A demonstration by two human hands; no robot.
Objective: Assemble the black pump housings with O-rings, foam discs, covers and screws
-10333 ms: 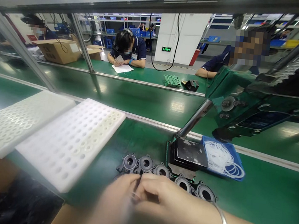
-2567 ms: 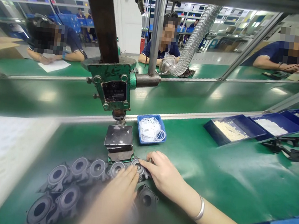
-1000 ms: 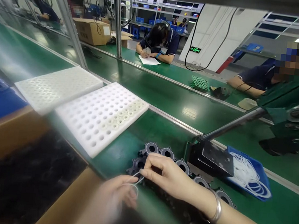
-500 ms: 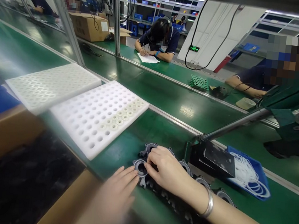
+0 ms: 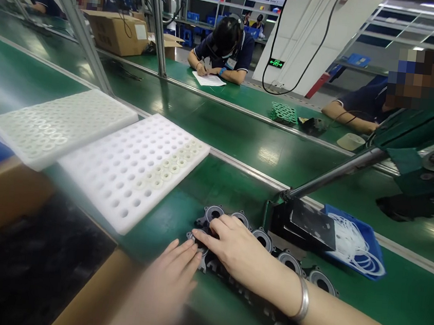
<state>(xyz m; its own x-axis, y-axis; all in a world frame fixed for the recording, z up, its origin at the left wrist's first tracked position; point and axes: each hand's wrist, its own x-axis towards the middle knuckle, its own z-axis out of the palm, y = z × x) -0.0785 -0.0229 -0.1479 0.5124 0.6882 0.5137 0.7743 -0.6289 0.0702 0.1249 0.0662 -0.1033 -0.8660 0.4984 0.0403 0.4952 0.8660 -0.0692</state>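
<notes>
Several dark round housings [image 5: 290, 261] with grey metal rims and open centres stand in rows on the green bench. My left hand [image 5: 168, 276] lies flat-fingered at the front left housing, its fingertips touching the rim; part of the hand is blurred. Over the same housing [image 5: 201, 254], my right hand [image 5: 233, 247] reaches from the right. Its thumb stretches across to the left edge while the other fingers bend over the far side, apart from the thumb. Both hands partly cover this housing, and no separate part shows between the right fingers.
A white foam tray [image 5: 123, 173] holds pale rings; another tray [image 5: 102, 106] lies left. Behind the housings are a black block [image 5: 313, 224], a blue bin [image 5: 379, 257] and a slanted metal post [image 5: 336, 170]. A cardboard box [image 5: 88, 283] with dark contents is front left. Co-workers sit opposite.
My right thumb has moved left across the front left housing, and its opening is now largely covered. My left hand stays beside it. The view has shifted slightly.
</notes>
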